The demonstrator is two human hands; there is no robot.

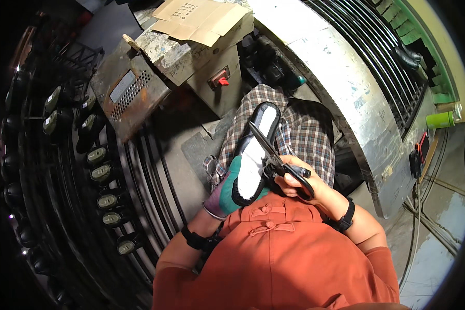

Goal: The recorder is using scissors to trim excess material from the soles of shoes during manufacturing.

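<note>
On my lap lies a black shoe [249, 175], its white underside turned up and its dark edge showing all round. My left hand [224, 193], in a teal and purple glove, is wrapped round the shoe's near left side; most of its fingers are hidden beneath. Bare, my right hand [297, 181] grips a pair of black scissors [264, 140] by the handles. Their blades point up and left, over the white underside. Whether the blades touch the shoe, I cannot tell. A small dark cylindrical part [306, 173] shows beside the right fingers.
At left, dark racks carry several black shoes [101, 173]. Ahead stands a worn metal machine [204, 85] with a red switch [222, 81] and flattened cardboard [201, 20] on top. A pale metal bench [341, 77] curves along the right, beside rollers [367, 44] and a green cup [440, 120].
</note>
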